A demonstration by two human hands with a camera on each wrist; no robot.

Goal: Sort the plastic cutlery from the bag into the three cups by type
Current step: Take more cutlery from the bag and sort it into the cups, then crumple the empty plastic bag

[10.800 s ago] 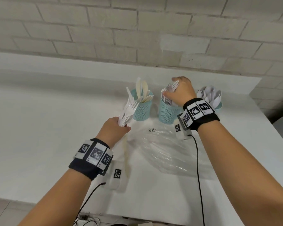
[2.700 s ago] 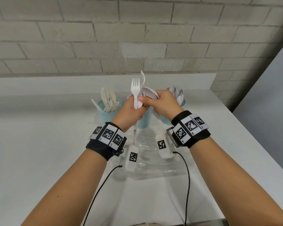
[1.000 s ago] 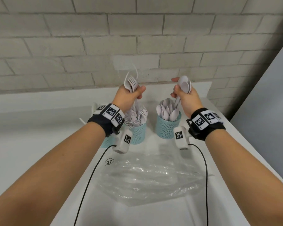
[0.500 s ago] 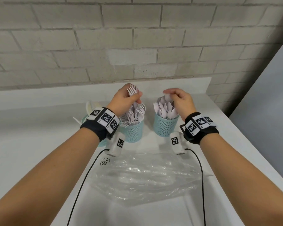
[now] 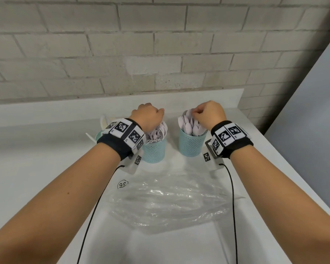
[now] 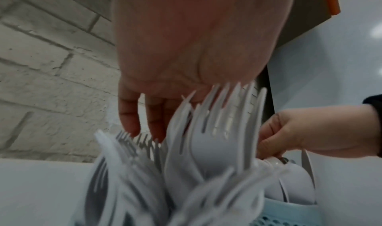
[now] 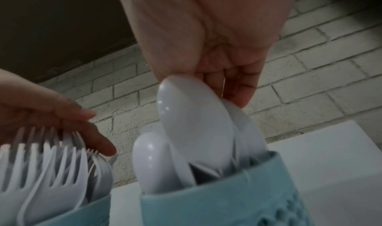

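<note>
Dropping the last handfuls in, by the look of it: my left hand [image 5: 148,117] sits over the middle cup [image 5: 154,151], fingers hanging straight down among the forks [image 6: 208,136], touching tines, not gripping any I can see. My right hand [image 5: 210,114] is over the right cup [image 5: 191,144], fingertips [image 7: 237,92] pinching the bowl of a spoon [image 7: 192,115] already standing in with the other spoons. The third cup [image 5: 98,134] with the knives is mostly hidden behind my left wrist. The bag [image 5: 171,204] lies flat and crumpled on the counter [image 5: 36,168] just in front of the cups; looks empty, though clear plastic could hide a piece

Judgement: sorting is near done. Next: let go of the spoon, lift both hands straight up so no tines or bowls snag and tip a cup, then check the bag for leftovers

Surroundings: white counter with a low upstand, painted brick wall [image 5: 160,44] behind, a small circled "36" label [image 5: 123,184] by the bag, a grey panel at right
</note>
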